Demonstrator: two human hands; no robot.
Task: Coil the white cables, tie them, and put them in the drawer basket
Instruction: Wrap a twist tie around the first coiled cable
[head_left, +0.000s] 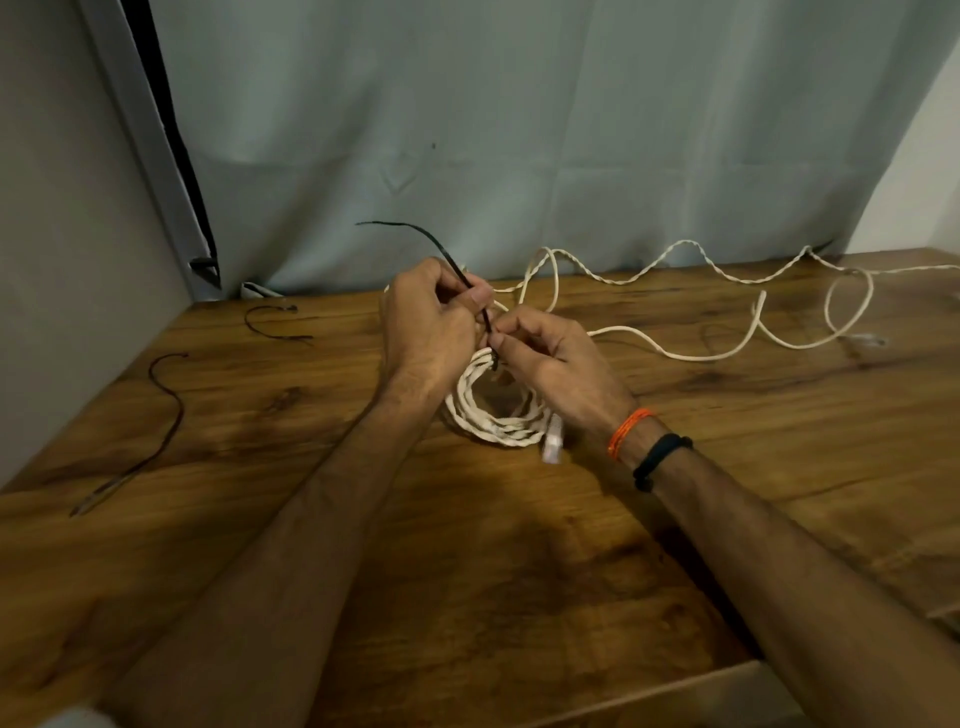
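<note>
Head view | coiled white cable (493, 410) on table (260, 519) mid, nearer back edge | left hand (426, 332) grip pinching black tie (447, 260), tail running up-left | right hand (550, 358) grip pinching tie's low end at coil top | coil sits just below both grips | next prob cinch along tie axis | second cable (727, 312) loose, back-right.

Your left hand (426, 332) covers the upper part of the coiled white cable (493, 415) at frame centre, so you can't see where the black tie (470, 286) wraps it. The tie's lower end disappears between the fingertips of your right hand (550, 358). The coil's connector (553, 441) is blurred; its type is unreadable. At right, the loose white cable (727, 275) runs off the frame's edge. Its connector (865, 340) is faint and smeared. Bottom right, a pale panel (727, 696) is cut off by the frame.
</note>
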